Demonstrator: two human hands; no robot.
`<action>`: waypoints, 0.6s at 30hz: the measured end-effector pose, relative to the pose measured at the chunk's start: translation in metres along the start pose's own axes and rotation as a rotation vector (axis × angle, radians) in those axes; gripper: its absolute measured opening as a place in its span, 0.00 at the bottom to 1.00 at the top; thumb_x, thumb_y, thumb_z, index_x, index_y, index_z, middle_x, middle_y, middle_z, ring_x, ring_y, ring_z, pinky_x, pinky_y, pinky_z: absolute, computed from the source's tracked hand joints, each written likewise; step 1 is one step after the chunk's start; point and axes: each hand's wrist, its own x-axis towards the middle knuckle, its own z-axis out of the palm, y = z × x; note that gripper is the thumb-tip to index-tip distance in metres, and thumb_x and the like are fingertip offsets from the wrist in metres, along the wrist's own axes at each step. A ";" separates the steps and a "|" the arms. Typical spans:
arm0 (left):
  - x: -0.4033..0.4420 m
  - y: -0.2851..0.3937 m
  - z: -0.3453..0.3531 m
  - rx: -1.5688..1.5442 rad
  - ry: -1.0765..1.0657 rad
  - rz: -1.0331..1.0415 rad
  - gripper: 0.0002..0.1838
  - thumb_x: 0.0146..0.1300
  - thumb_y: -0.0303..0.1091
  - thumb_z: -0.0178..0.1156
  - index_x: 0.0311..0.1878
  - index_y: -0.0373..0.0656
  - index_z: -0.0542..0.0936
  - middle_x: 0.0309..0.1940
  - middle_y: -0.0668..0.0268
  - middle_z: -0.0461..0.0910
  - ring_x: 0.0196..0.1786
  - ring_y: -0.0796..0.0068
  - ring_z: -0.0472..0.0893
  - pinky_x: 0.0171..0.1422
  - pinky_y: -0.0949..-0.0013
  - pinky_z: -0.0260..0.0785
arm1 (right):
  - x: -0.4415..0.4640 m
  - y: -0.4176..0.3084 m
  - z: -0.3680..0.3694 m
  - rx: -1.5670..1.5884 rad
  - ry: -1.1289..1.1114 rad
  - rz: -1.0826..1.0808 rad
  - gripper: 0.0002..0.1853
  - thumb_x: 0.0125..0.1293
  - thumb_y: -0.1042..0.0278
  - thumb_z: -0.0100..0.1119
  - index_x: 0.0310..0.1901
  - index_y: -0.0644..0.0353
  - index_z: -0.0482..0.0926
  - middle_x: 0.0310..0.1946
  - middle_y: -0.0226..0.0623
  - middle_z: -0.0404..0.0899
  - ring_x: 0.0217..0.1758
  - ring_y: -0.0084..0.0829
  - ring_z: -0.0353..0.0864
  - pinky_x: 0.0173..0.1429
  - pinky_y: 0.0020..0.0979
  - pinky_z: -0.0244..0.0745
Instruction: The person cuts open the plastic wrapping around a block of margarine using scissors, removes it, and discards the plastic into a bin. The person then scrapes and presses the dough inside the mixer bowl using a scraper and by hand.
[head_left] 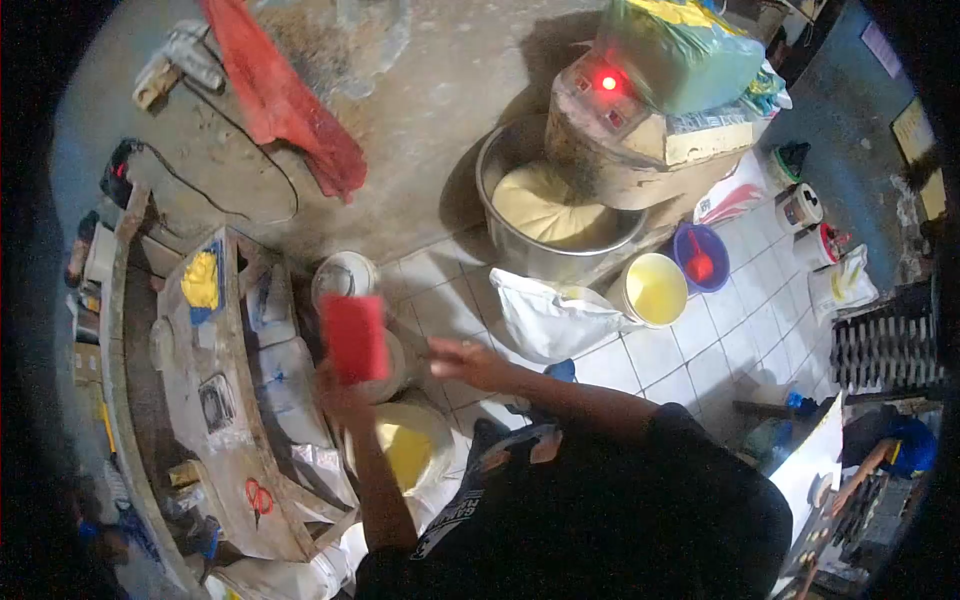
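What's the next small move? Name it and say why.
Probably bring the empty-looking right hand to the red rectangular object to steady it: only the left hand seems to hold it, and the right is close by.

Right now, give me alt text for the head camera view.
A person's left hand holds a blurred red rectangular object; the right hand looks empty. Beyond stand a metal bowl holding a pale dough-like mass and a white bucket with yellow contents.

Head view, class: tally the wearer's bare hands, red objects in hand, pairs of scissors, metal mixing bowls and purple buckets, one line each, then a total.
Left hand and right hand: 2
Red object in hand: 1
Scissors: 1
Metal bowl: 1
Purple bucket: 1
Total: 6
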 end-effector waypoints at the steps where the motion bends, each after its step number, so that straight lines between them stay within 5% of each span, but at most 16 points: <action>1: -0.015 0.015 0.055 -0.010 -0.120 0.112 0.14 0.68 0.39 0.58 0.48 0.39 0.79 0.45 0.63 0.80 0.47 0.70 0.78 0.55 0.63 0.71 | 0.005 0.003 -0.012 0.309 0.128 -0.093 0.22 0.73 0.53 0.52 0.61 0.60 0.74 0.59 0.37 0.78 0.59 0.30 0.76 0.62 0.32 0.70; 3: -0.040 0.028 0.141 -0.164 -0.262 -0.032 0.13 0.70 0.39 0.57 0.47 0.39 0.80 0.41 0.66 0.81 0.42 0.73 0.78 0.49 0.67 0.70 | 0.007 -0.005 -0.048 0.648 0.254 -0.204 0.22 0.72 0.53 0.55 0.60 0.59 0.75 0.57 0.36 0.79 0.57 0.26 0.77 0.59 0.31 0.73; 4: -0.046 0.024 0.170 -0.317 -0.272 -0.291 0.11 0.70 0.37 0.58 0.44 0.39 0.80 0.39 0.68 0.81 0.40 0.76 0.77 0.46 0.70 0.70 | -0.002 -0.019 -0.080 0.690 0.333 -0.026 0.20 0.71 0.57 0.57 0.59 0.60 0.75 0.54 0.34 0.80 0.53 0.24 0.78 0.56 0.31 0.75; 5: -0.046 0.022 0.192 -0.307 -0.284 -0.278 0.11 0.70 0.37 0.58 0.44 0.39 0.80 0.39 0.68 0.81 0.40 0.76 0.77 0.46 0.70 0.70 | -0.008 -0.024 -0.109 0.722 0.411 0.156 0.19 0.70 0.61 0.59 0.58 0.61 0.76 0.50 0.33 0.82 0.50 0.22 0.79 0.52 0.31 0.76; 9: -0.031 0.016 0.233 -0.089 -0.425 -0.333 0.11 0.71 0.38 0.57 0.42 0.39 0.81 0.34 0.70 0.81 0.37 0.80 0.76 0.44 0.72 0.69 | 0.016 0.045 -0.169 0.721 0.551 0.166 0.19 0.70 0.63 0.59 0.55 0.67 0.76 0.44 0.32 0.84 0.42 0.21 0.80 0.46 0.32 0.78; 11: -0.008 -0.027 0.208 0.268 -0.512 -0.260 0.12 0.72 0.37 0.55 0.42 0.38 0.81 0.33 0.70 0.80 0.36 0.81 0.76 0.42 0.72 0.70 | 0.019 0.059 -0.207 0.474 0.744 -0.088 0.20 0.69 0.63 0.59 0.57 0.67 0.74 0.42 0.32 0.84 0.39 0.22 0.80 0.46 0.31 0.77; 13: 0.004 -0.047 0.194 0.135 -0.448 -0.299 0.13 0.71 0.37 0.55 0.44 0.37 0.81 0.34 0.68 0.80 0.34 0.79 0.76 0.40 0.72 0.71 | 0.031 0.088 -0.247 0.129 0.912 -0.101 0.18 0.68 0.64 0.59 0.56 0.61 0.74 0.38 0.37 0.85 0.36 0.31 0.83 0.46 0.34 0.78; 16: 0.034 -0.137 0.139 0.447 -0.528 -0.462 0.12 0.70 0.37 0.57 0.44 0.37 0.80 0.35 0.65 0.81 0.34 0.75 0.78 0.39 0.70 0.73 | 0.049 0.123 -0.314 -0.167 0.789 0.178 0.15 0.66 0.65 0.58 0.54 0.55 0.74 0.37 0.46 0.84 0.40 0.41 0.86 0.46 0.38 0.79; 18: 0.045 -0.201 0.111 0.613 -0.585 -0.553 0.10 0.68 0.35 0.57 0.43 0.38 0.80 0.33 0.64 0.81 0.34 0.72 0.81 0.38 0.69 0.74 | 0.078 0.200 -0.340 -0.689 0.560 0.308 0.10 0.65 0.64 0.57 0.46 0.54 0.77 0.38 0.48 0.83 0.43 0.46 0.85 0.46 0.41 0.79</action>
